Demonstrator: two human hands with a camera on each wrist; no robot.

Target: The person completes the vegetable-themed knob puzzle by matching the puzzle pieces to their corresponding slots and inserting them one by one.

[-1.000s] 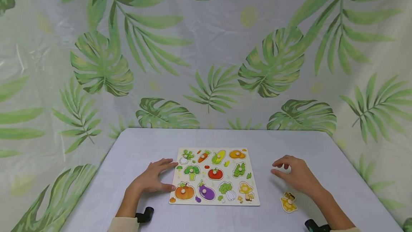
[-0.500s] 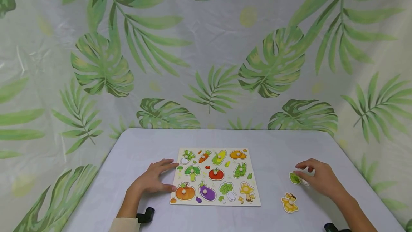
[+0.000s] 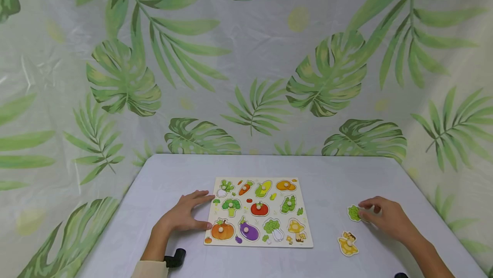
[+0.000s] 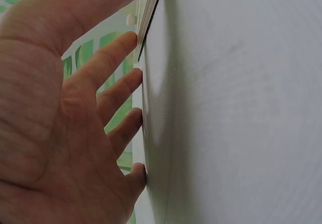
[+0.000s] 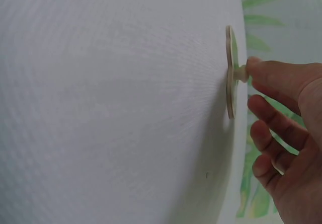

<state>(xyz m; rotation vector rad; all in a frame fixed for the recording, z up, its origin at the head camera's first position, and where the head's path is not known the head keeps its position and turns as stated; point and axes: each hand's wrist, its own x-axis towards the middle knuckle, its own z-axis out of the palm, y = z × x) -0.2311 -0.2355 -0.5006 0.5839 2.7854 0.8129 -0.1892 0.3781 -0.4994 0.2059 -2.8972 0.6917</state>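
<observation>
A flat wooden knob puzzle board (image 3: 240, 241) with vegetable pictures lies on the table. My left hand (image 3: 186, 213) spreads along its left side, thumb and index fingertip at the edge; in the left wrist view the fingers (image 4: 118, 50) are extended. To the right, my right hand (image 3: 389, 219) pinches the knob (image 5: 241, 73) of a green leafy vegetable puzzle piece (image 3: 353, 213) between thumb and finger. That piece is seen edge-on in the right wrist view, close to the table; whether it touches is unclear. A yellow mushroom puzzle piece (image 3: 348, 246) lies nearer me.
Knobbed pieces such as the tomato (image 3: 259, 208), eggplant (image 3: 248, 231) and pumpkin (image 3: 222, 229) sit in the board. No knob shows on its leafy vegetable picture (image 3: 273, 230) or mushroom picture (image 3: 296, 229). A leaf-patterned sheet (image 3: 252, 102) hangs behind the white table (image 3: 185, 166).
From beside the board, my right hand has moved right and slightly toward me, bringing the leafy vegetable piece along. My left hand stays at the board's edge.
</observation>
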